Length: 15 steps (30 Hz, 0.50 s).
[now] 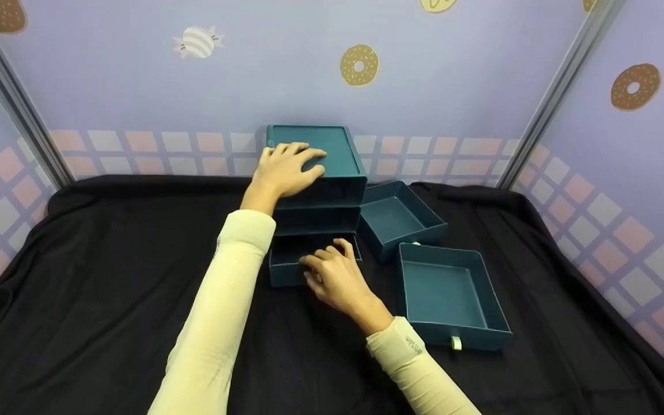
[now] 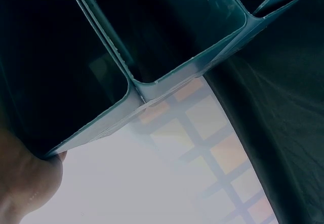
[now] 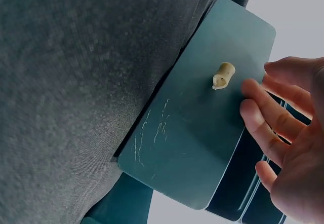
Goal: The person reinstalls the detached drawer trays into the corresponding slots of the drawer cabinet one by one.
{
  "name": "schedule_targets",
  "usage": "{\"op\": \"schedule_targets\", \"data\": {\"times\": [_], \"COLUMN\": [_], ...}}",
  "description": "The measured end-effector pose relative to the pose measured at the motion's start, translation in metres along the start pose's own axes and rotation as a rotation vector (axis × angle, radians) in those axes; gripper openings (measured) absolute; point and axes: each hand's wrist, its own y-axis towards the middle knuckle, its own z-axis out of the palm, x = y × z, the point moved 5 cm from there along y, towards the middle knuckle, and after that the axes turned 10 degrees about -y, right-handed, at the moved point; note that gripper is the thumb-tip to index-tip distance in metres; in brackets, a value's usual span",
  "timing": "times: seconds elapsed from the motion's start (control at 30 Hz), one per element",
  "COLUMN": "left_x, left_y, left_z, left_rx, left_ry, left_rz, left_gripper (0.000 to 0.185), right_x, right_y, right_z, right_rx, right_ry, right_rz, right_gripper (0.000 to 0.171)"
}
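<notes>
A teal drawer cabinet (image 1: 338, 153) stands against the back wall, its two upper slots without drawers. My left hand (image 1: 286, 172) rests on its top near the left edge, fingers spread; in the left wrist view its thumb (image 2: 35, 178) lies by the cabinet's front edge. The bottom drawer (image 1: 286, 275) sticks partly out of the lowest slot. At that drawer's front is my right hand (image 1: 338, 281). The right wrist view shows its loosely bent fingertips at the drawer's front panel (image 3: 172, 148), beside the small cream pull tab (image 3: 224, 75) and not around it.
Two loose teal drawers lie right of the cabinet: one (image 1: 392, 216) angled against its side, the other (image 1: 447, 297) nearer, its cream tab (image 1: 456, 343) facing front. Black cloth (image 1: 107, 300) covers the table. Patterned walls (image 1: 286, 69) enclose the back and sides.
</notes>
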Motion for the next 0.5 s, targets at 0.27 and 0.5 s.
{"op": "schedule_targets", "data": {"times": [0.27,0.5], "left_x": [0.0001,0.0014], "left_y": [0.0012,0.0007], "left_z": [0.002,0.0008], "left_rx": [0.002,0.003], "left_ry": [-0.006,-0.005], "left_rz": [-0.001,-0.004], "left_gripper": [0.055,0.055], "right_x": [-0.0021,-0.0029], "right_y": [-0.0024,-0.0042], "right_z": [0.0028,0.0066], "right_rx": [0.081,0.121], "right_ry": [0.023,0.016], "right_rz": [0.022,0.022], "right_gripper": [0.029,0.047]}}
